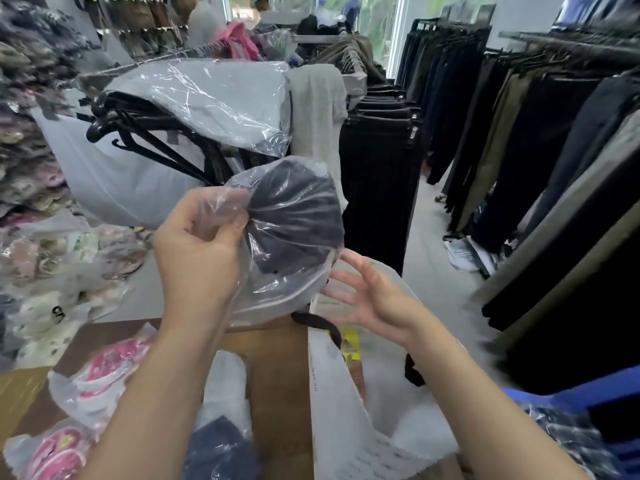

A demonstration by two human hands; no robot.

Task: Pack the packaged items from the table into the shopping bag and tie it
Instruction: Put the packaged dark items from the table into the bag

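My left hand [197,251] pinches the clear plastic wrap of a packaged dark garment [294,230] and holds it up above the table. My right hand [360,292] is spread open just right of the package's lower edge, fingertips close to the plastic, over the mouth of the white shopping bag [339,410]. The bag stands open at the table's right side, with black handles [322,323] and something yellow inside. On the brown table [277,368] lie two pink packaged items [104,375] [55,452], a white packaged item [225,386] and a dark blue packaged one [218,448].
Behind the table stand clothing racks with black hangers [145,140] and a grey wrapped garment [214,102]. Dark trousers [381,161] hang on racks along the aisle to the right. Floral packaged goods [41,258] pile up at the left. A blue plastic object [571,396] sits at the lower right.
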